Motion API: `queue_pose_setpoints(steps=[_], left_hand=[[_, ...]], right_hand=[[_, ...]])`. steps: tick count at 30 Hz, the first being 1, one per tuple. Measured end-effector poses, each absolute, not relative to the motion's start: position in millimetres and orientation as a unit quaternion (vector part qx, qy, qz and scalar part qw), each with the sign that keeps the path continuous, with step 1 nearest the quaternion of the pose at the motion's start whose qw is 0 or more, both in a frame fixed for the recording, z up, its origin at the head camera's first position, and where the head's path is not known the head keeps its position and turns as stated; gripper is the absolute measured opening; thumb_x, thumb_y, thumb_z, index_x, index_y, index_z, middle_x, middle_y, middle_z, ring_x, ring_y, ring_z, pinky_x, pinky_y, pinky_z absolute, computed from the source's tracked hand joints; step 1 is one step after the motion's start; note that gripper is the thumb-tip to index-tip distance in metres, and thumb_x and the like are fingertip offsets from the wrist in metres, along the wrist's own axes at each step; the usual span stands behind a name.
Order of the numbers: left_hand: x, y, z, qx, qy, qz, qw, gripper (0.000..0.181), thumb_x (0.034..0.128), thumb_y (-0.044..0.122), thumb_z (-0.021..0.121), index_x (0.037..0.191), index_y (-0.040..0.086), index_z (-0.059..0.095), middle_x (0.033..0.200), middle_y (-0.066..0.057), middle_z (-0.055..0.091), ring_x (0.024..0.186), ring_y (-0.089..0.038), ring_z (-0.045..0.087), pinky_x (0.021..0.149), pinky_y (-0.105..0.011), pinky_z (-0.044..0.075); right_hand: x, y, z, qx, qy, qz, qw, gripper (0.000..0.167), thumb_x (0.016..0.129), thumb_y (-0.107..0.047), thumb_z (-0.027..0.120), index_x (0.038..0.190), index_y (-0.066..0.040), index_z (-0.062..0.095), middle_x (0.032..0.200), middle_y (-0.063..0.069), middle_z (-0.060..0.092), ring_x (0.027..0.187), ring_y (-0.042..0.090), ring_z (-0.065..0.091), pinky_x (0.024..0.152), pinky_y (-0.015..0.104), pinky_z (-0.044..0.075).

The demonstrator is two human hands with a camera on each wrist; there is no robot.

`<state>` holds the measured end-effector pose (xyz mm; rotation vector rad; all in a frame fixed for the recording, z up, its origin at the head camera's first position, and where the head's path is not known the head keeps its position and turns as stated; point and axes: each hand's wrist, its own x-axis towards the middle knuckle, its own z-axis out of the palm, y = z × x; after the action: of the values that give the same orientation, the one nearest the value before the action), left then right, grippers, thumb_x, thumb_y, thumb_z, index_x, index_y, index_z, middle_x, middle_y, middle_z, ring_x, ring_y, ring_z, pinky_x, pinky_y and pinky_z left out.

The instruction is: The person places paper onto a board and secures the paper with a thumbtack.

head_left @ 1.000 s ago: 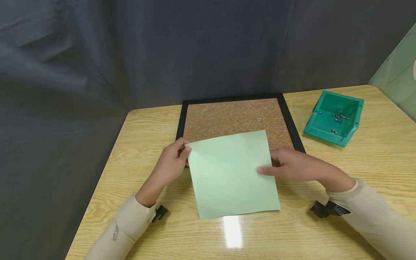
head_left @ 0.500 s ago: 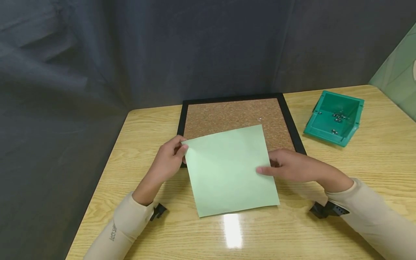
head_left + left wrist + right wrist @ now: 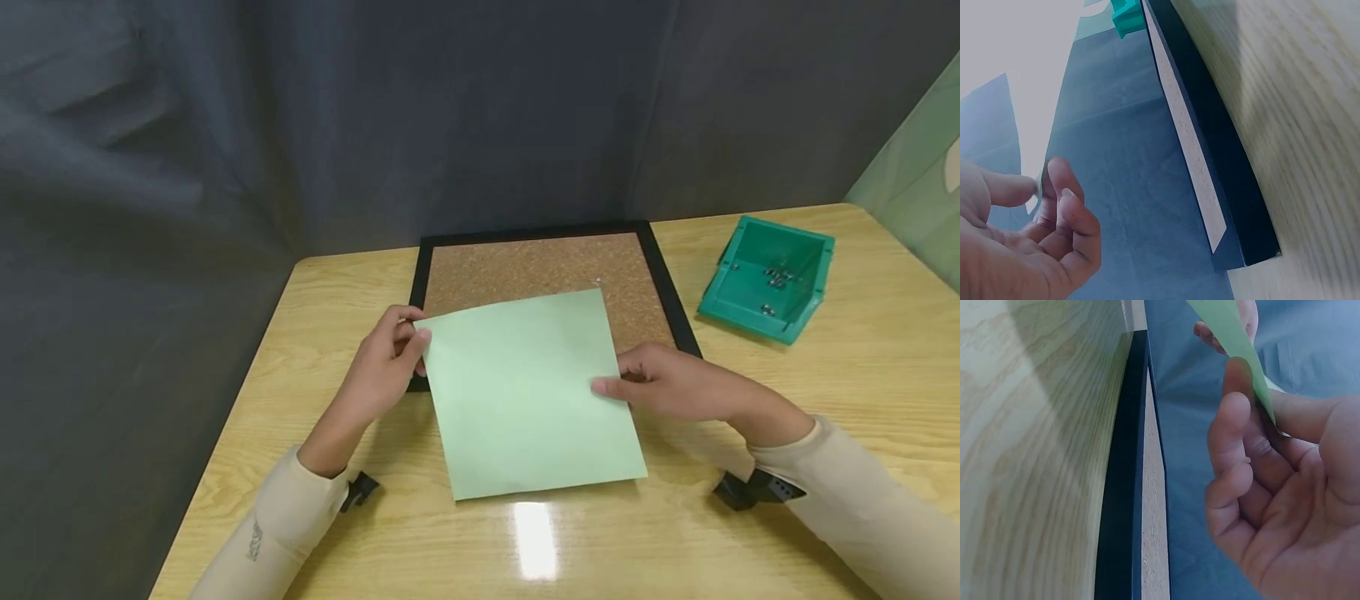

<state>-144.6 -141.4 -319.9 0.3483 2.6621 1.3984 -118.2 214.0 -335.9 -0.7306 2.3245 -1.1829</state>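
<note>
A square sheet of light green paper (image 3: 528,400) is held up above the front of a cork board (image 3: 517,271) with a black frame. My left hand (image 3: 378,367) pinches the sheet's upper left corner between thumb and fingers, as the left wrist view also shows on the paper (image 3: 1038,119). At the right edge, my right hand (image 3: 675,383) pinches the paper with its thumb on the front face and fingers behind. In the right wrist view the paper (image 3: 1229,328) passes between thumb and index finger. The sheet hides the board's front part.
A green plastic bin (image 3: 765,279) with several small metallic pieces stands at the back right of the wooden table (image 3: 862,400). One tiny shiny piece (image 3: 598,281) lies on the cork. A dark curtain (image 3: 480,117) hangs behind the table.
The paper has shifted slightly left, its upper edge a little higher on the left, with my left hand moving left and up. Both hands keep their pinch.
</note>
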Motion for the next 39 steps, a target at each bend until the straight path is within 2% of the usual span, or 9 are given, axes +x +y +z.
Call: queue_pose_setpoints(steps=[9,15,20,24,26,28,33,34,39], left_hand=[[-146.2,-137.0,-321.6,0.105,0.844,0.515,0.107,0.062,0.1043,0.029,0.053,0.153,0.007,0.021,0.078,-0.004,0.054,0.073,-0.029,0.060,0.068,-0.031,0.048],[-145.3,-132.7,-326.8,0.100,0.820,0.541,0.157,0.070,0.0996,0.023,0.062,0.155,0.010,0.021,0.084,0.001,0.054,0.074,-0.020,0.053,0.070,-0.032,0.050],[-140.0,-127.7,-331.2,0.088,0.803,0.560,0.184,0.072,0.0945,0.019,0.069,0.153,0.012,0.028,0.103,-0.005,0.066,0.085,-0.016,0.055,0.077,-0.033,0.051],[-134.9,-124.6,-337.2,0.100,0.791,0.565,0.212,0.055,0.0968,0.017,0.066,0.146,0.009,0.043,0.130,-0.013,0.067,0.103,-0.015,0.066,0.093,-0.035,0.053],[-132.9,-124.1,-340.9,0.104,0.797,0.556,0.213,0.044,0.0988,0.019,0.063,0.139,0.007,0.052,0.124,-0.012,0.070,0.102,-0.013,0.067,0.094,-0.034,0.052],[-131.8,-123.6,-344.1,0.101,0.805,0.547,0.207,0.030,0.1001,0.022,0.061,0.124,0.005,0.062,0.098,-0.008,0.073,0.086,-0.009,0.063,0.083,-0.030,0.051],[-130.9,-121.9,-349.8,0.081,0.814,0.542,0.191,0.026,0.1012,0.023,0.059,0.081,0.006,0.056,0.060,0.003,0.039,0.066,-0.012,0.048,0.066,-0.026,0.043],[-131.0,-121.5,-350.7,0.079,0.812,0.545,0.193,0.029,0.1014,0.023,0.059,0.078,0.006,0.054,0.059,0.004,0.039,0.069,-0.012,0.052,0.068,-0.027,0.046],[-132.9,-119.9,-353.4,0.074,0.785,0.581,0.201,0.023,0.1025,0.020,0.056,0.097,0.000,0.066,0.066,0.005,0.057,0.081,-0.011,0.063,0.080,-0.032,0.055]], right_hand=[[-117.8,215.4,-331.9,-0.228,0.857,-0.418,0.199,0.047,0.101,-0.031,0.059,0.063,-0.007,0.042,0.059,-0.009,0.027,0.049,0.003,0.021,0.046,0.024,0.023],[-120.3,218.5,-326.8,-0.193,0.867,-0.421,0.183,0.043,0.101,-0.034,0.057,0.068,-0.008,0.049,0.059,-0.007,0.024,0.049,0.005,0.021,0.047,0.026,0.025],[-124.2,222.9,-324.9,-0.167,0.878,-0.416,0.169,0.040,0.102,-0.037,0.056,0.074,-0.008,0.061,0.057,-0.006,0.025,0.048,0.006,0.023,0.046,0.027,0.027],[-126.3,226.8,-326.7,-0.157,0.878,-0.424,0.160,0.034,0.103,-0.035,0.054,0.098,-0.009,0.074,0.065,-0.008,0.056,0.057,0.004,0.046,0.055,0.023,0.042],[-127.5,227.9,-328.7,-0.157,0.874,-0.432,0.158,0.033,0.103,-0.034,0.053,0.107,-0.009,0.074,0.075,-0.006,0.067,0.064,0.005,0.053,0.058,0.024,0.045],[-129.1,228.0,-331.2,-0.160,0.870,-0.439,0.159,0.033,0.104,-0.033,0.053,0.107,-0.008,0.074,0.075,-0.004,0.067,0.064,0.006,0.052,0.056,0.025,0.044],[-131.1,225.9,-336.9,-0.165,0.865,-0.445,0.161,0.033,0.104,-0.033,0.053,0.108,-0.007,0.074,0.086,-0.002,0.073,0.073,0.008,0.059,0.066,0.025,0.050],[-130.9,225.7,-337.5,-0.165,0.865,-0.445,0.161,0.034,0.104,-0.033,0.053,0.110,-0.007,0.074,0.093,-0.001,0.075,0.079,0.009,0.061,0.071,0.025,0.051],[-129.5,225.4,-337.2,-0.130,0.873,-0.441,0.163,0.036,0.103,-0.037,0.053,0.107,-0.007,0.073,0.068,-0.002,0.055,0.064,0.012,0.049,0.055,0.027,0.040]])
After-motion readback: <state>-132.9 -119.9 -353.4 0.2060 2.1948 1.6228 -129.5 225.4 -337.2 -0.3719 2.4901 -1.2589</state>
